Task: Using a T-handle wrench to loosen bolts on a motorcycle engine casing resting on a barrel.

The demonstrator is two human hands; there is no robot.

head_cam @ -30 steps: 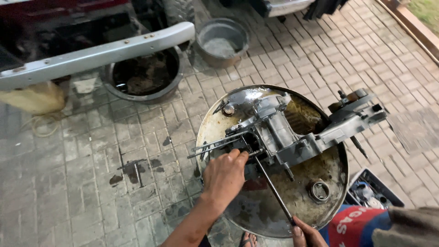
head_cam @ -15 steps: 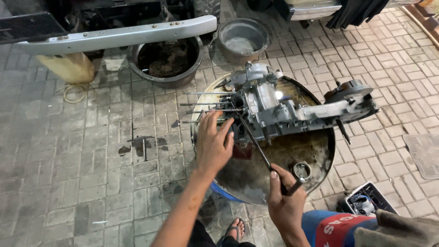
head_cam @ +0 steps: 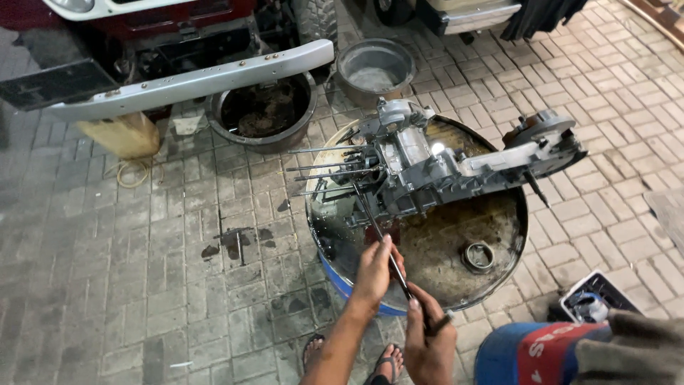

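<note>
My right hand (head_cam: 429, 342) sits nearest me, fist clenched round the near end of the long steel rod (head_cam: 388, 246). My left hand (head_cam: 374, 271), just ahead, wraps its fingers round the shaft mid-length. Rod is thin, rigid, likely oily, so I'd call it slippery; a two-handed grip near the handle end gives leverage. The far tip goes into the engine casing (head_cam: 427, 160), just beyond my left hand. The casing lies on its side on the drum top (head_cam: 442, 249). It looks like cast metal: heavy, stiff, greasy. Best hold is probably the solid body, not the four thin studs (head_cam: 324, 171) poking left. A loose ring (head_cam: 478, 255) lies right of my hands.
</note>
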